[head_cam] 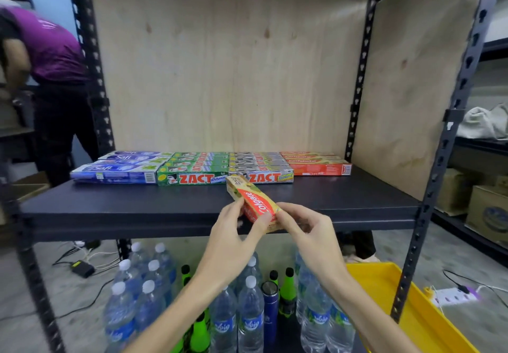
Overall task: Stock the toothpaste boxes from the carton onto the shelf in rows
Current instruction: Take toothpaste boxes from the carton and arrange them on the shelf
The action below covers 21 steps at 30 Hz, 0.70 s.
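Both forearms reach up from below; the left hand and right hand pinch a tilted Colgate box above the dark shelf front edge. Behind lie Safi, ZACT and Colgate rows.

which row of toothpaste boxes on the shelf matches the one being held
The Colgate row at the far right: red and orange like the box held in both hands. The other rows are blue Safi and two Zact.
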Each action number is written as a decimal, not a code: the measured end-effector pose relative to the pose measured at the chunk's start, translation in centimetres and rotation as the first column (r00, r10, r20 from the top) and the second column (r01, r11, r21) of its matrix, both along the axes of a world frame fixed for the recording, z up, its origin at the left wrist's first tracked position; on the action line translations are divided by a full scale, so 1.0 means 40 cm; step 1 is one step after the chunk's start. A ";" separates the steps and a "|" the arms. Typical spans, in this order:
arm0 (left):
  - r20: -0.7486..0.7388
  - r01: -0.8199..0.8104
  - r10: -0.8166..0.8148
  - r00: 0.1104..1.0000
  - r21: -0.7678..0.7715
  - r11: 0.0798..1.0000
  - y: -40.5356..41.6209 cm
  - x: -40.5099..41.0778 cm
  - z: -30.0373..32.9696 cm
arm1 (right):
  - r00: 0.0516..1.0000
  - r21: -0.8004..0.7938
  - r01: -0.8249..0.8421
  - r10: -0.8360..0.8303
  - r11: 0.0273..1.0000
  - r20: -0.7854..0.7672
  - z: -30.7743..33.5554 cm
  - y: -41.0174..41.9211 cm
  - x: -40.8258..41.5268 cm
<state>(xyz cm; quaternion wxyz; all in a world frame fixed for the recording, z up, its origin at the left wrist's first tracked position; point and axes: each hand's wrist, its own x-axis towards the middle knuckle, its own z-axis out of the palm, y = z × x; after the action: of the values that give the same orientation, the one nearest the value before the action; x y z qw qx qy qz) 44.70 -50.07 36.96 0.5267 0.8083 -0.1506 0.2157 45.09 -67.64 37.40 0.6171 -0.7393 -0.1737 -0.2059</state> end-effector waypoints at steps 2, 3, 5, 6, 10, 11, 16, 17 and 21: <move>0.005 -0.001 0.001 1.000 -0.009 1.000 0.016 -0.011 0.004 | 1.000 0.010 -0.016 0.016 1.000 0.009 -0.007 0.029 -0.008; 0.005 -0.018 0.018 1.000 -0.001 1.000 0.027 -0.014 0.008 | 0.999 0.014 -0.036 0.036 0.999 0.004 -0.009 0.042 -0.010; 0.027 -0.064 0.063 0.998 0.030 0.997 0.052 -0.014 0.015 | 0.996 0.039 -0.086 0.087 0.996 -0.019 -0.012 0.066 -0.009; 0.042 -0.086 0.084 0.996 0.050 0.995 0.068 -0.010 0.016 | 0.994 0.043 -0.108 0.110 0.993 -0.030 -0.012 0.075 -0.008; 0.020 -0.092 0.091 0.996 0.141 0.986 0.130 0.007 0.036 | 0.991 -0.052 -0.129 0.127 0.990 -0.028 0.006 0.087 0.011; 0.012 -0.077 0.076 0.997 0.160 0.984 0.147 0.014 0.045 | 0.997 -0.085 -0.079 0.079 0.993 -0.008 0.013 0.082 0.023; -0.133 0.045 0.000 0.991 0.337 0.940 0.249 0.072 0.100 | 0.938 -0.254 0.341 -0.311 0.905 0.152 0.048 0.035 0.112; -0.171 0.080 -0.018 0.985 0.364 0.928 0.264 0.090 0.109 | 0.926 -0.335 0.376 -0.340 0.864 0.161 0.054 0.020 0.135; -0.237 0.221 -0.128 0.963 0.421 0.880 0.276 0.160 0.142 | 0.966 -0.492 0.205 -0.257 0.846 -0.038 0.072 -0.054 0.207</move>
<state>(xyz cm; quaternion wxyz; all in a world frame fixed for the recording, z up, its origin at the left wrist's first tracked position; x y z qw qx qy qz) 51.10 -39.03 42.65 0.3582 0.9077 -0.2140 0.0440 53.35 -69.79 40.30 0.3911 -0.8951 -0.0976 -0.1905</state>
